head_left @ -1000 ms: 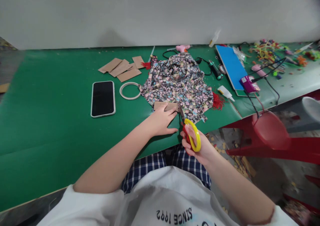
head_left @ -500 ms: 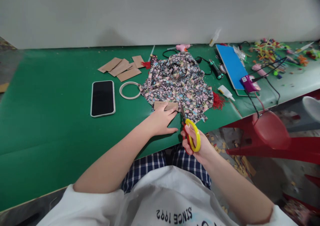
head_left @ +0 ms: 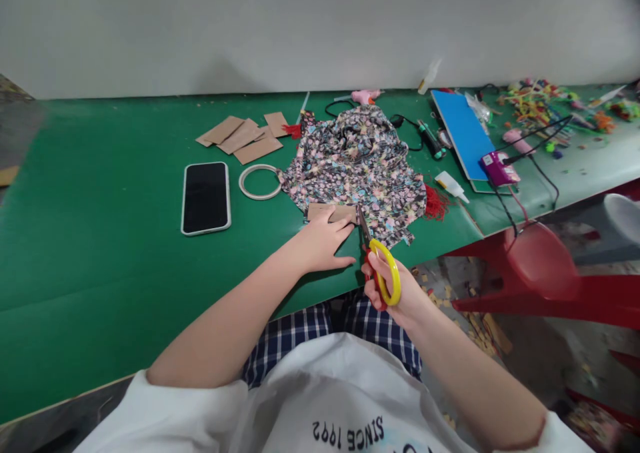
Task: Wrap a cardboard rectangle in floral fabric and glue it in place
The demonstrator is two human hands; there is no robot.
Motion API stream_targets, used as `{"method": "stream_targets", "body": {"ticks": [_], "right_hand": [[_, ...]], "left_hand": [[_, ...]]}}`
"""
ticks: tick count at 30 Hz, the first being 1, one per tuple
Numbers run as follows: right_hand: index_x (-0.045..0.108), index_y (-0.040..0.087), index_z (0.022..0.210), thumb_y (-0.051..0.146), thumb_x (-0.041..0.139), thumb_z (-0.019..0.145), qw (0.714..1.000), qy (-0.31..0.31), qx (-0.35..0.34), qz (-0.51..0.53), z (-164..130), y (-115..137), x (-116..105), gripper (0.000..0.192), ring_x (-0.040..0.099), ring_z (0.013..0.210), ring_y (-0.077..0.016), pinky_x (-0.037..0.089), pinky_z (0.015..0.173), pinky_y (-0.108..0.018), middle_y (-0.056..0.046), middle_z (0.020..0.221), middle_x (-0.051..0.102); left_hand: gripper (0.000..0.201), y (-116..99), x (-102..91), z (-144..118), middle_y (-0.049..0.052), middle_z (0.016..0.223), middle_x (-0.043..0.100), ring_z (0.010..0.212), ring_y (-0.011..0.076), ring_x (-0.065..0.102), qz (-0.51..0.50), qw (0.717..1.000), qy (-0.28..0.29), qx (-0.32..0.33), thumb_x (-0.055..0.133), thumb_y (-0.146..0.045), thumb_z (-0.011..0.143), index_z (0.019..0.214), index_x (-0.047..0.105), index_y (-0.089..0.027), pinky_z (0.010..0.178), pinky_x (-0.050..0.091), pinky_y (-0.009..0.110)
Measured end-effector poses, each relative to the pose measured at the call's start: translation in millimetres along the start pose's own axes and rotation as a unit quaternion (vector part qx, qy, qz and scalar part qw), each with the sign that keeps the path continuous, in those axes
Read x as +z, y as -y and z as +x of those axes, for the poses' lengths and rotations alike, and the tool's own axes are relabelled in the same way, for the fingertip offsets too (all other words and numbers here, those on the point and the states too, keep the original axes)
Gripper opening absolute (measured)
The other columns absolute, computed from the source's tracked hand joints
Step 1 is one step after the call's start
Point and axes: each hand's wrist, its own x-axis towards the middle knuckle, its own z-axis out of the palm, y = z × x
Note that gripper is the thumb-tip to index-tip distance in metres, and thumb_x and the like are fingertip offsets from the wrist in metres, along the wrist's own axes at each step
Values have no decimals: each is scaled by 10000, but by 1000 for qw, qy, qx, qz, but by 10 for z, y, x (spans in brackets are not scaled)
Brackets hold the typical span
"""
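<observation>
Bench (head_left: 100, 273) left of the phone (head_left: 206, 197) is bare green: open passage. Ahead, fabric (head_left: 357, 163), ring (head_left: 260, 181) and cardboard (head_left: 243, 136) block. Far right crowded with cords and, probably, craft scraps (head_left: 545, 103).

Single head-worn view, looking forward and down, close over hands, across green table (head_left: 100, 253) toward white wall (head_left: 300, 26).

A plain grey-white wall (head_left: 300, 26) rises directly behind the green table (head_left: 100, 239); right of the table stands a red plastic chair (head_left: 550, 273); scraps litter the floor (head_left: 480, 333) beneath.
</observation>
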Motion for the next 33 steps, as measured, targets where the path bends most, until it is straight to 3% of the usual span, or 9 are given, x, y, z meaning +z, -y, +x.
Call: {"method": "stream_targets", "body": {"ticks": [5, 11, 15, 22, 33], "right_hand": [[460, 226, 845, 404, 637, 746, 1000, 0, -5, 2, 2, -12, -19, 270, 437, 311, -27, 288, 225, -128, 90, 629, 459], [486, 250, 909, 468, 604, 762, 998, 4, 41, 37, -56, 25, -71, 288, 383, 331, -16, 260, 220, -124, 81, 670, 462], [505, 278, 997, 555, 566, 760, 998, 8, 59, 36, -114, 43, -113, 369, 343, 351, -10, 252, 229, -110, 80, 666, 433], [494, 294, 1082, 699, 502, 703, 997, 24, 66, 28, -137, 22, -152, 554, 342, 380, -34, 234, 232, -123, 66, 659, 430], [514, 287, 1021, 554, 484, 809, 996, 21, 88, -1, -89, 151, -142, 342, 362, 396, -33, 191, 251, -117, 57, 677, 421]], "left_hand": [[768, 0, -7, 1, 128, 1415, 389, 1315, 360, 280, -1, 1000, 8, -5, 425, -610, 812, 1343, 401, -55, 1095, 178, 419], [785, 3, 0, 0, 115, 1435, 360, 1329, 391, 230, -15, 1000, 18, -15, 422, -632, 806, 1359, 389, -75, 1091, 187, 438], [805, 13, 18, 0, 112, 1442, 348, 1329, 415, 204, -23, 999, 22, -22, 404, -649, 805, 1368, 377, -74, 1097, 176, 450], [797, 19, 11, 1, 116, 1436, 359, 1334, 381, 220, -11, 1000, 23, -13, 381, -647, 816, 1363, 383, -67, 1108, 153, 430], [819, 13, 13, 12, 106, 1445, 346, 1335, 410, 189, -19, 999, 29, -21, 381, -667, 805, 1369, 376, -72, 1103, 158, 448]]}}
